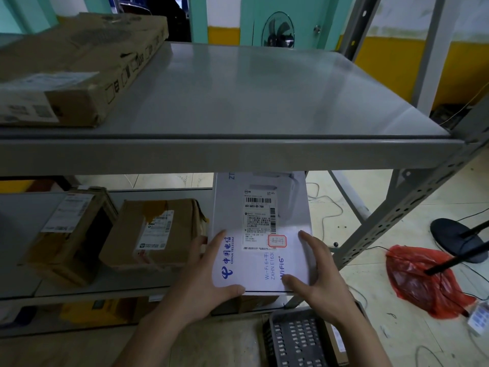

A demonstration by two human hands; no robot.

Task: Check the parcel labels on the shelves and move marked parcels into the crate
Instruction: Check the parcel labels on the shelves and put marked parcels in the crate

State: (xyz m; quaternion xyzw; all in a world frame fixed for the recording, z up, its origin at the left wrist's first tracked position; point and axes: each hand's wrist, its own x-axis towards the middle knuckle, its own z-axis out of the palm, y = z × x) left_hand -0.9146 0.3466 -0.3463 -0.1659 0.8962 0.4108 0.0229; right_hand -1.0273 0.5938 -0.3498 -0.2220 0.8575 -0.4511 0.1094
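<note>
White parcel (260,234) (shelf edge (105,292)) between hands

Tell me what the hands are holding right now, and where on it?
Both hands hold the white parcel at its near end: left hand on the near-left corner, right hand on the near-right corner, fingers along the side edge.

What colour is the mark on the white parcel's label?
Red: a hand-drawn red box with writing inside, at the label's lower right corner. Head view.
</note>
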